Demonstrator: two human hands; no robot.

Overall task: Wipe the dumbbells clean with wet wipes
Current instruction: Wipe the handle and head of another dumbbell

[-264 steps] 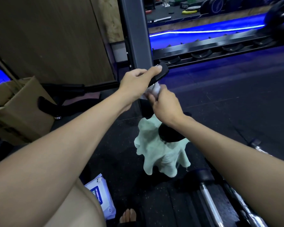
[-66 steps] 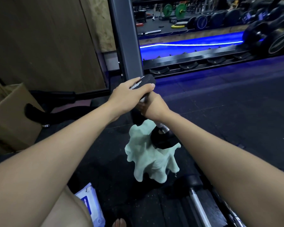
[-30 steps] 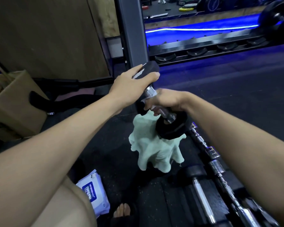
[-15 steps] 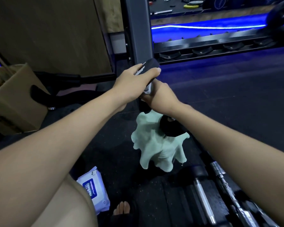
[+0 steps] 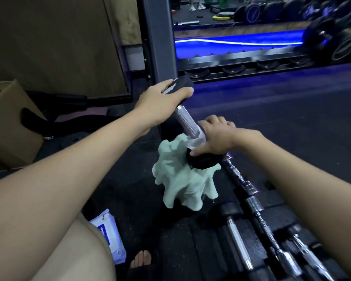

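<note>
The person is sitting low on a dark rubber gym floor, speckled and laid in mats, with blue light spilling across it from a glowing strip along the far wall. A grey steel upright is rising in the middle, and a long black rack rail with empty cradles is running off to the right, where large black dumbbells are sitting blurred at the far right. A brown wood panel is filling the far left, with a cardboard box leaning below it.

In the centre a dumbbell is standing tilted, its lower head resting on a crumpled pale green towel on the floor. The left hand is gripping the upper black head, fingers curled over its top. The right hand is wrapped around the low end of the knurled chrome handle, pinching a white wet wipe against the metal, thumb lying on the lower head.

Near right, more dumbbells with chrome handles are lying side by side on the floor, and a chrome bar is stretching diagonally between them and the towel. Near left, a blue-and-white pack of wipes is lying beside the person's bare knee, with toes in a dark sandal just to its right.
</note>
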